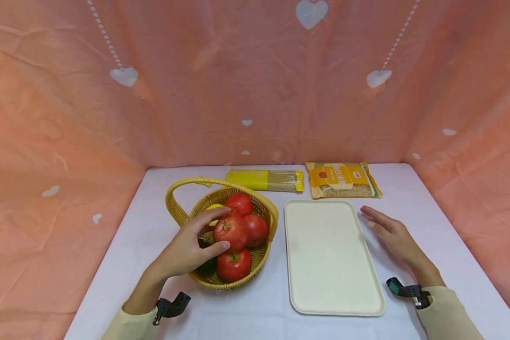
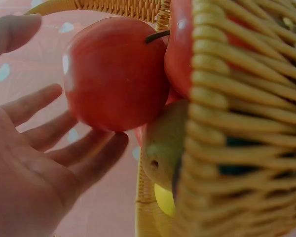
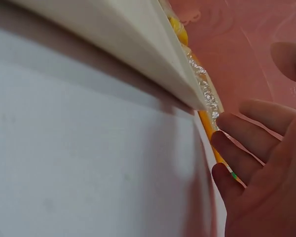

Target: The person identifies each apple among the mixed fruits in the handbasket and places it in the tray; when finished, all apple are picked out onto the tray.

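Right now I have the left hand [image 1: 189,248] at the uppermost red apple [image 1: 231,233], its fingers and thumb spread apart around the fruit; I cannot tell how firmly any fingertip touches it. That apple sits among three other red apples [image 1: 234,266] in the wicker basket [image 1: 221,286], on the left of the surface [image 1: 255,314]. My right hand [image 1: 394,238] holds nothing, fingers extended and thumb apart, just beside the right edge of the cream tray [image 1: 331,259]. Behind lie a yellow packet [image 1: 248,179] and an orange bag [image 1: 340,178].
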The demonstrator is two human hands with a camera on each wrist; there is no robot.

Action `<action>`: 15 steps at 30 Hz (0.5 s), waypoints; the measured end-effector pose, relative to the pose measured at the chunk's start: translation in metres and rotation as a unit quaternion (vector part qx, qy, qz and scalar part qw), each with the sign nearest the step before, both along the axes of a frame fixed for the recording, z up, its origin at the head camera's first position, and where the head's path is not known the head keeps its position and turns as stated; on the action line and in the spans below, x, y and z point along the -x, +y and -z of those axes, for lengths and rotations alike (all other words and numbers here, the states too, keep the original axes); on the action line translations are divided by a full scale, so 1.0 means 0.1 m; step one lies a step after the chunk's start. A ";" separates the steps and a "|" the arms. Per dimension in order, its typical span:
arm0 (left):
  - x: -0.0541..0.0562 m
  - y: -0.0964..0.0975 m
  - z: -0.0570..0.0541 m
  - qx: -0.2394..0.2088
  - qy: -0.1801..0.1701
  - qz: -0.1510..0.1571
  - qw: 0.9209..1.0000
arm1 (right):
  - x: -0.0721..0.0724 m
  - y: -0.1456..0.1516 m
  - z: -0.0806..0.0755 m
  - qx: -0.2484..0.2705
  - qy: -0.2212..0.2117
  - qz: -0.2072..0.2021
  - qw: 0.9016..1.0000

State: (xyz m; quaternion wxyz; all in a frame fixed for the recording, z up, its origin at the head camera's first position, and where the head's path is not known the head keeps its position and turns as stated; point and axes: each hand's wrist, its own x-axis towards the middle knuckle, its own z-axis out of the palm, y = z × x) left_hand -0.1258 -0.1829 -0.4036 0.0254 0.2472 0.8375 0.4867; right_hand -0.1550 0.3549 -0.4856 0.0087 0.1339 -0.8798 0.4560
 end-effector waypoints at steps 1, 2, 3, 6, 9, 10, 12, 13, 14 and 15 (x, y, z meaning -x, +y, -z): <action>0.01 0.03 -0.01 0.020 0.005 -0.003 1.000 | 0.00 0.00 0.01 0.005 -0.011 -0.002 1.000; 0.02 0.05 -0.03 0.039 0.005 -0.006 0.999 | 0.00 0.00 0.02 0.011 -0.024 -0.004 1.000; 0.03 0.07 -0.04 0.055 0.005 -0.009 0.998 | 0.00 0.01 0.02 0.016 -0.036 -0.004 0.999; 0.05 0.11 -0.06 0.095 -0.011 -0.020 0.995 | 0.01 0.01 0.04 0.018 -0.056 -0.004 0.998; 0.05 0.12 -0.06 0.115 -0.032 -0.033 0.992 | 0.03 0.00 0.06 0.014 -0.067 0.001 0.998; 0.05 0.11 -0.05 0.120 -0.038 -0.037 0.991 | 0.04 0.00 0.06 0.009 -0.072 0.002 0.997; 0.04 0.10 -0.02 0.127 -0.045 -0.042 0.990 | 0.06 -0.01 0.06 -0.003 -0.085 0.007 0.996; 0.03 0.10 -0.01 0.129 -0.045 -0.043 0.990 | 0.06 -0.01 0.06 -0.010 -0.091 0.008 0.996; 0.03 0.10 0.01 0.127 -0.043 -0.043 0.990 | 0.07 -0.01 0.05 -0.018 -0.100 0.011 0.995; 0.03 0.10 0.02 0.122 -0.044 -0.043 0.991 | 0.08 -0.01 0.05 -0.026 -0.101 0.013 0.994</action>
